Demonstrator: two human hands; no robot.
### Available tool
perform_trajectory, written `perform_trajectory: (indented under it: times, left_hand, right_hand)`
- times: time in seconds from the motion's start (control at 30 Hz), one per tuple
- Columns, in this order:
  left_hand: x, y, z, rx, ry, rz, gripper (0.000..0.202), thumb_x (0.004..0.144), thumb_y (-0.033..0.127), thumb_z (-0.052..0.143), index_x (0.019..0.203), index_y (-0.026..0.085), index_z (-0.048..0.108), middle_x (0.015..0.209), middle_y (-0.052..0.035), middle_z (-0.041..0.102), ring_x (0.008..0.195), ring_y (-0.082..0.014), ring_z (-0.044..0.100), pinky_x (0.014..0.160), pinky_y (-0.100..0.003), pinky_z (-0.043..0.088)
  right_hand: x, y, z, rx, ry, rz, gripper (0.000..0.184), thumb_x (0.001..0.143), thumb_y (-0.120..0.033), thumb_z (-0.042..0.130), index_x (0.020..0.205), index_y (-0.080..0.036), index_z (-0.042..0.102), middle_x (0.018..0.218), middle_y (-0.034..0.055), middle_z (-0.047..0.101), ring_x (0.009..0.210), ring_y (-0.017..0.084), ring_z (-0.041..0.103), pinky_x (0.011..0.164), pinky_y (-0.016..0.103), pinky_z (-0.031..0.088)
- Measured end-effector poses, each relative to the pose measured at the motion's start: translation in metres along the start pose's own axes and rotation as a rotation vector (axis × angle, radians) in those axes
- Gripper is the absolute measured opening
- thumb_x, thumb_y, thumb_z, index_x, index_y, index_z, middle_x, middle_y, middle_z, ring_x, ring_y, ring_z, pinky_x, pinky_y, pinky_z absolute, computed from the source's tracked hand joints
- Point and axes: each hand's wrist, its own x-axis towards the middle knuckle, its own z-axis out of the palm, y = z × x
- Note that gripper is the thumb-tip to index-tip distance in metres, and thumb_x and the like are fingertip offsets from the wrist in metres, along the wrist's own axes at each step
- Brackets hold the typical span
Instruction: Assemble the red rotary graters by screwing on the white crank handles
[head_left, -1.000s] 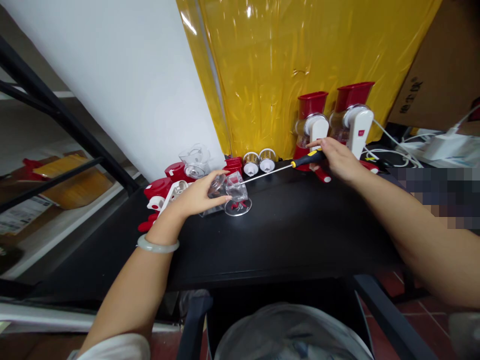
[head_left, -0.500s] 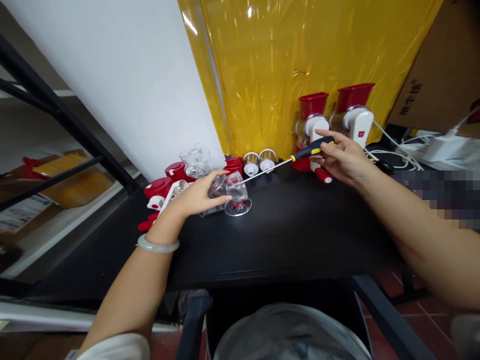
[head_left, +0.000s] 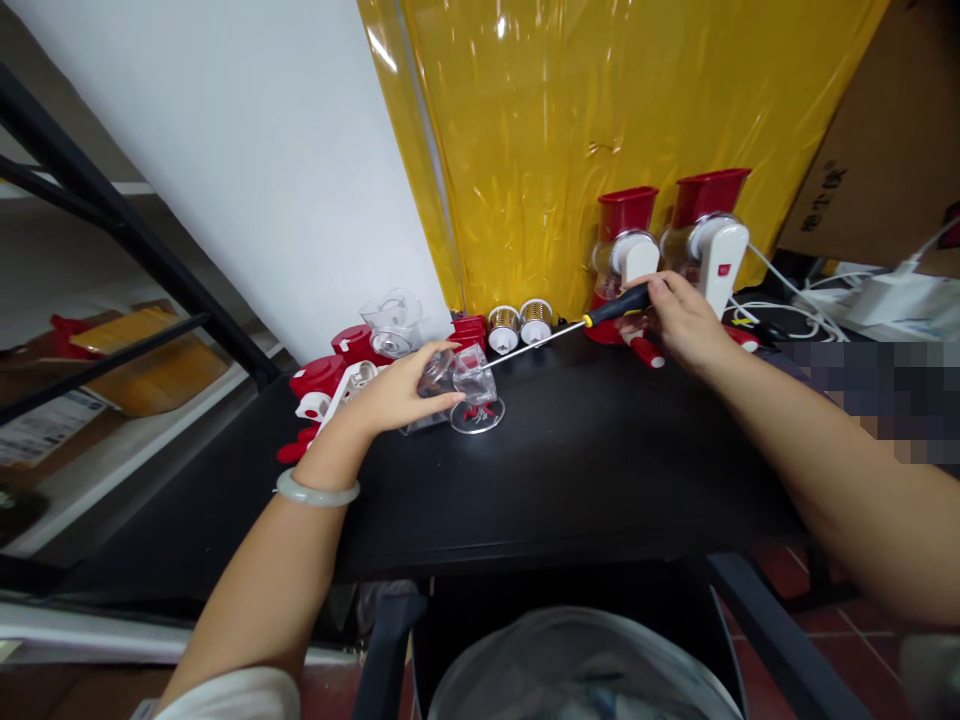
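My left hand (head_left: 394, 398) grips a clear plastic housing (head_left: 469, 392) lying on its side on the black table (head_left: 525, 480), fingers curled over its top. My right hand (head_left: 682, 322) is closed on the black-and-yellow handle of a long screwdriver (head_left: 600, 316). The thin metal shaft runs left and down, and its tip sits at the open end of the clear housing. A pale bangle is on my left wrist.
Two assembled red-and-white grinders (head_left: 705, 245) stand against the yellow plastic sheet (head_left: 600, 120). Two metal drum blades (head_left: 519, 322) and a heap of red, white and clear parts (head_left: 345, 360) lie at the back left. White cables and an adapter (head_left: 885, 295) are at the right.
My right hand lifted the screwdriver handle, then lowered it and closed more firmly round it. The tip stays at the clear housing. My left hand has not moved.
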Motion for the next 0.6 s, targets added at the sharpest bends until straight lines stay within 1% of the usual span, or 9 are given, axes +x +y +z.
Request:
perform_trajectory:
  times: [0.07, 0.13, 0.17, 0.23, 0.33, 0.4, 0.43, 0.53, 0.6]
  left_hand:
    - [0.0, 0.0, 0.0, -0.002, 0.0, -0.002, 0.076, 0.084, 0.064, 0.062, 0.146, 0.024, 0.045, 0.141, -0.012, 0.06, 0.116, -0.0312, 0.064, 0.101, -0.045, 0.05]
    - [0.0, 0.0, 0.0, -0.002, -0.004, -0.004, 0.076, 0.084, 0.064, 0.063, 0.146, 0.024, 0.044, 0.141, -0.0119, 0.06, 0.116, -0.031, 0.064, 0.101, -0.045, 0.049]
    - [0.0, 0.0, 0.0, -0.001, -0.005, -0.005, 0.076, 0.084, 0.064, 0.063, 0.146, 0.024, 0.044, 0.142, -0.0119, 0.06, 0.117, -0.0311, 0.064, 0.101, -0.045, 0.049]
    - [0.0, 0.001, -0.001, 0.001, -0.004, -0.003, 0.076, 0.084, 0.064, 0.062, 0.146, 0.024, 0.044, 0.143, -0.0121, 0.059, 0.118, -0.0316, 0.064, 0.101, -0.045, 0.049]
    - [-0.001, 0.002, -0.001, 0.003, -0.002, -0.007, 0.076, 0.084, 0.065, 0.062, 0.146, 0.023, 0.045, 0.143, -0.0124, 0.059, 0.118, -0.0321, 0.064, 0.101, -0.044, 0.049]
    - [-0.001, 0.003, -0.001, 0.002, -0.002, -0.008, 0.076, 0.084, 0.065, 0.062, 0.145, 0.022, 0.046, 0.142, -0.0126, 0.06, 0.116, -0.0321, 0.064, 0.099, -0.044, 0.049]
    - [-0.001, 0.003, -0.001, 0.002, -0.002, -0.008, 0.076, 0.084, 0.065, 0.062, 0.145, 0.022, 0.046, 0.142, -0.0126, 0.06, 0.115, -0.0321, 0.065, 0.099, -0.043, 0.05]
    - [0.0, 0.002, -0.001, 0.001, -0.003, -0.004, 0.077, 0.085, 0.065, 0.062, 0.146, 0.022, 0.045, 0.14, -0.0123, 0.061, 0.114, -0.0311, 0.065, 0.098, -0.042, 0.05]
    - [0.0, 0.001, -0.001, 0.002, -0.008, -0.004, 0.077, 0.085, 0.065, 0.062, 0.147, 0.022, 0.044, 0.14, -0.0116, 0.061, 0.113, -0.0302, 0.065, 0.098, -0.042, 0.05]
  right_hand:
    - [0.0, 0.0, 0.0, -0.05, 0.037, -0.025, 0.043, 0.081, -0.068, 0.067, 0.089, -0.026, 0.06, 0.057, -0.0042, 0.051, 0.042, 0.011, 0.046, 0.043, 0.027, 0.042]
    - [0.0, -0.002, 0.001, -0.023, 0.056, -0.01, 0.034, 0.082, -0.058, 0.071, 0.084, -0.026, 0.061, 0.056, -0.0038, 0.05, 0.041, 0.01, 0.041, 0.039, 0.026, 0.035]
    - [0.0, -0.004, 0.001, 0.014, 0.055, 0.01, 0.028, 0.081, -0.052, 0.073, 0.083, -0.026, 0.062, 0.059, -0.0025, 0.053, 0.043, 0.011, 0.043, 0.04, 0.026, 0.035]
    - [-0.001, -0.008, 0.002, 0.117, 0.045, 0.057, 0.019, 0.077, -0.039, 0.075, 0.083, -0.025, 0.064, 0.071, 0.0001, 0.061, 0.051, 0.012, 0.051, 0.045, 0.027, 0.041]
    - [-0.002, -0.012, 0.003, 0.21, -0.003, 0.093, 0.016, 0.071, -0.03, 0.073, 0.084, -0.025, 0.066, 0.079, 0.0013, 0.064, 0.061, 0.014, 0.058, 0.054, 0.03, 0.05]
    - [-0.002, -0.011, 0.002, 0.204, -0.021, 0.073, 0.018, 0.072, -0.034, 0.073, 0.084, -0.024, 0.065, 0.081, 0.0021, 0.064, 0.064, 0.016, 0.06, 0.056, 0.031, 0.052]
    - [-0.002, -0.009, 0.001, 0.191, -0.015, 0.059, 0.02, 0.074, -0.04, 0.073, 0.083, -0.024, 0.064, 0.081, 0.0025, 0.064, 0.064, 0.016, 0.06, 0.054, 0.031, 0.052]
    - [0.0, -0.003, -0.001, 0.114, 0.013, 0.048, 0.039, 0.082, -0.061, 0.067, 0.083, -0.023, 0.064, 0.066, 0.0015, 0.059, 0.052, 0.014, 0.056, 0.045, 0.028, 0.048]
    - [0.0, 0.0, -0.001, 0.031, 0.026, 0.05, 0.042, 0.083, -0.065, 0.066, 0.084, -0.023, 0.063, 0.057, -0.0012, 0.054, 0.043, 0.012, 0.049, 0.039, 0.026, 0.042]
